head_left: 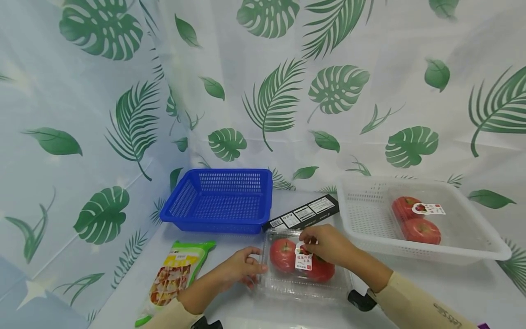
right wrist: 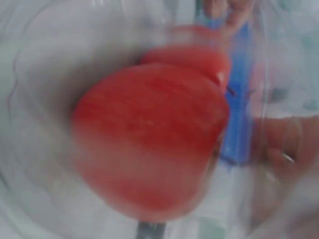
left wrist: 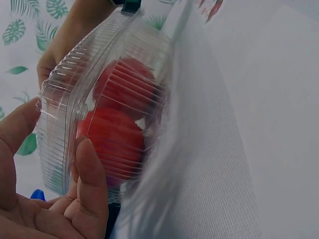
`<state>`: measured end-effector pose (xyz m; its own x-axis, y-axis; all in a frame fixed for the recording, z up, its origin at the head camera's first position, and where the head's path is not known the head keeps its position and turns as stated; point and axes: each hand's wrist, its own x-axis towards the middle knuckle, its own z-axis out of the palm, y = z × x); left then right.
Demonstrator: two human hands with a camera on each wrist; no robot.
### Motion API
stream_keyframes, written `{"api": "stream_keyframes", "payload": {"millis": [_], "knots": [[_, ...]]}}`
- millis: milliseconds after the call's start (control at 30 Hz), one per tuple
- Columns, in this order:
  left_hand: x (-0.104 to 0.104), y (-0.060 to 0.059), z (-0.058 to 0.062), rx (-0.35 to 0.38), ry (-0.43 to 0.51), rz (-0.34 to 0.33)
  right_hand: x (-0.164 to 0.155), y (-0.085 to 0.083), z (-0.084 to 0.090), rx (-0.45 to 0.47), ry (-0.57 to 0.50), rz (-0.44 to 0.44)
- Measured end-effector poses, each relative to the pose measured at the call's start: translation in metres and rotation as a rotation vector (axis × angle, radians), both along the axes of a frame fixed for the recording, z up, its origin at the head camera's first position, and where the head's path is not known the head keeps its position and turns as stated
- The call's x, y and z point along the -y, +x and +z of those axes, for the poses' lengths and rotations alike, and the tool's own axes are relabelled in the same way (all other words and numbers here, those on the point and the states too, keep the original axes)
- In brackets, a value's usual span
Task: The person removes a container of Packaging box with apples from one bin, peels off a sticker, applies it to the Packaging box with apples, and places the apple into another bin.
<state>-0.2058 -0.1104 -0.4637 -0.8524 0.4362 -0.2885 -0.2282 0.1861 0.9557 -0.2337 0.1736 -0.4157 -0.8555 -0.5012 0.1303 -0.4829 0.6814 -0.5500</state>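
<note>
On the left of the white surface (head_left: 411,283) lies one bag of food (head_left: 174,274) with a green edge, near the person. Just right of it is the left hand (head_left: 236,269), and its grip is closed on the left end of one clear plastic box (head_left: 304,278); in the left wrist view the thumb and a finger (left wrist: 92,186) pinch the ribbed edge of the box. Inside this box sit two red apples (head_left: 283,254), side by side, with one white sticker (head_left: 303,261) on the lid. The right hand (head_left: 326,244) rests on top of the box, and its fingertips pinch the lid by the sticker. Far behind the box stands one blue basket (head_left: 219,198). Right of that basket lies one long black box (head_left: 302,213), touching the far edge of the clear box. On the right side stands one white basket (head_left: 476,242), and in it lies one more pack with two red apples (head_left: 415,221) and one sticker on top.
</note>
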Motion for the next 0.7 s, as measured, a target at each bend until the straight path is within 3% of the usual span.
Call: {"api": "stream_keyframes", "payload": {"millis": [333, 600, 700], "knots": [[0.001, -0.002, -0.005, 0.006, 0.027, 0.002, 0.004, 0.002, 0.003, 0.031, 0.022, -0.053], [-0.001, 0.002, -0.011, 0.021, 0.072, 0.013, 0.002, 0.014, 0.008, -0.144, 0.183, 0.046], [-0.002, 0.003, -0.009, 0.033, 0.096, 0.019, 0.003, 0.021, 0.011, -0.15, 0.252, 0.069]]}}
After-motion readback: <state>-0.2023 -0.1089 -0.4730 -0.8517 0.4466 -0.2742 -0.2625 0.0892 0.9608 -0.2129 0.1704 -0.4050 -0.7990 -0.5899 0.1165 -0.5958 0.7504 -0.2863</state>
